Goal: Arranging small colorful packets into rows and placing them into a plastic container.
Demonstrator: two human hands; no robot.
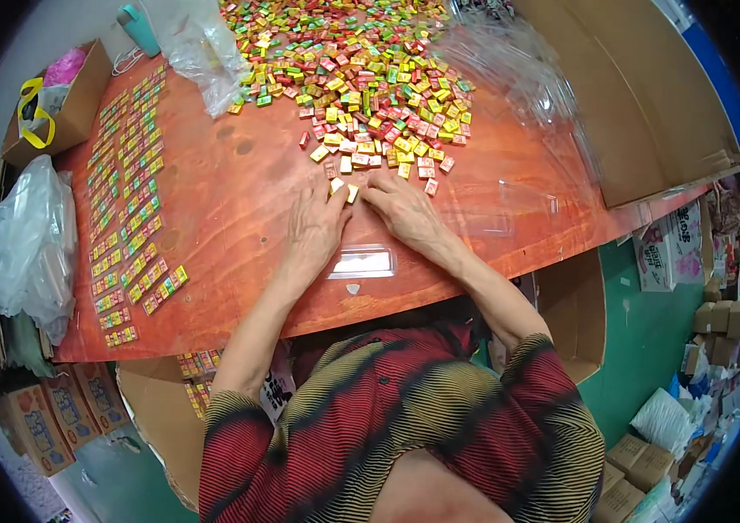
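Note:
Both hands meet at the near edge of a large heap of small red, yellow and green boxes point(396, 96). My left hand point(316, 222) is closed, its thumb and fingertips against a small yellow box point(337, 185). Another pale yellow box point(352, 193) stands between the two hands, close to the fingertips of both. My right hand point(406, 213) is curled down with its fingers bent; what they hold, if anything, is hidden. On the table just below the hands lies a clear plastic tray point(363, 261), with a small whitish scrap point(352, 288) beside it.
Rows of grouped small boxes point(139, 200) line the left of the red table point(230, 244). Clear plastic packaging point(527, 70) and a big carton point(640, 96) stand at the right. A clear bag point(30, 244) hangs at the left edge; an open carton point(148, 410) sits below.

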